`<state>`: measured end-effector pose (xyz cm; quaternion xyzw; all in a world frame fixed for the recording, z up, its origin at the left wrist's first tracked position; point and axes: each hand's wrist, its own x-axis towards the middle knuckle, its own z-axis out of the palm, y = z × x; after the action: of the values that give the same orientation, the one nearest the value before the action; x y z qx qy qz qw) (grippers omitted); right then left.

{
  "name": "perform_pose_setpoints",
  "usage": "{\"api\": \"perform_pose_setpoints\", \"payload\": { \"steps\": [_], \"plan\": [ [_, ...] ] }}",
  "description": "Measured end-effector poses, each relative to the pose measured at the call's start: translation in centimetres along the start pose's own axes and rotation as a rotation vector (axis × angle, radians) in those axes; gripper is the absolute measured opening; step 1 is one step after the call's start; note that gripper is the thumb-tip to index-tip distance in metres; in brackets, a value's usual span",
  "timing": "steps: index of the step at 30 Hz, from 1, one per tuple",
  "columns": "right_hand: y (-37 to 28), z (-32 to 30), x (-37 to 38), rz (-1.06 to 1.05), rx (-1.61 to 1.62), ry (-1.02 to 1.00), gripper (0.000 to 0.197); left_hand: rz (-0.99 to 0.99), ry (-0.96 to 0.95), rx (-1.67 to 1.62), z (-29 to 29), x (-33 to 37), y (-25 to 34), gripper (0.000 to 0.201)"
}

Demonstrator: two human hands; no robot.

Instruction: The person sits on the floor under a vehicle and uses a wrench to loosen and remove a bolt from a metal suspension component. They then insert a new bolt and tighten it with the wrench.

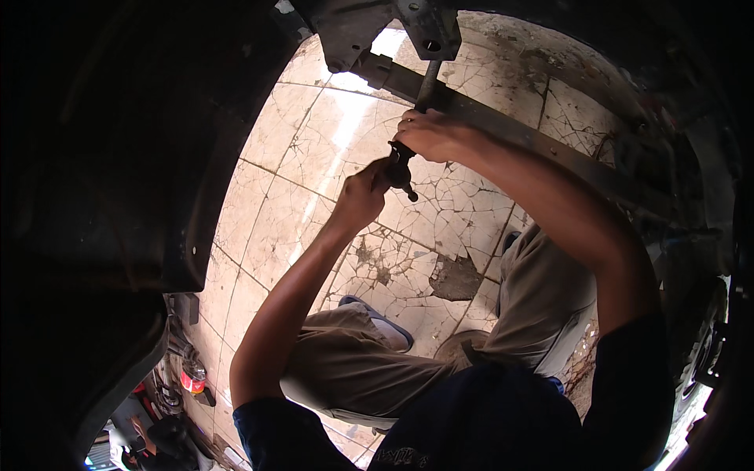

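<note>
Near the centre, my left hand (365,196) is closed around the lower end of a dark metal tie rod end (400,167). A short stud with a rounded tip sticks out of its lower side. My right hand (428,136) sits just above, its fingers wrapped around the rod (428,85) where it meets the tie rod end. Upward from my right hand, the rod runs to a dark bracket with a hole (432,43). My fingers hide the place where rod and tie rod end join.
A long dark beam (510,125) crosses behind my right hand, toward the right. Dark vehicle bodywork (102,157) fills the left. Below lies a cracked tile floor (275,208). At lower left are a red-labelled bottle (192,378) and clutter. A wheel (705,353) stands at right.
</note>
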<state>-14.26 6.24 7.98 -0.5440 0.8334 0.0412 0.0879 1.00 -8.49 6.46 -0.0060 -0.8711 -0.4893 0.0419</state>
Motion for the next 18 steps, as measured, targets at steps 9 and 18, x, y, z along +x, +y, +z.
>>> {"api": "perform_pose_setpoints", "payload": {
  "steps": [9,18],
  "plan": [
    [-0.2,-0.4,-0.3,-0.008,-0.004,0.007,0.032,-0.052,0.005,-0.026,0.7,-0.3,-0.4,0.033],
    [-0.2,0.2,0.1,-0.012,-0.019,0.058,0.028,-0.093,0.043,0.017,0.3,-0.1,0.3,0.032]
  ]
}}
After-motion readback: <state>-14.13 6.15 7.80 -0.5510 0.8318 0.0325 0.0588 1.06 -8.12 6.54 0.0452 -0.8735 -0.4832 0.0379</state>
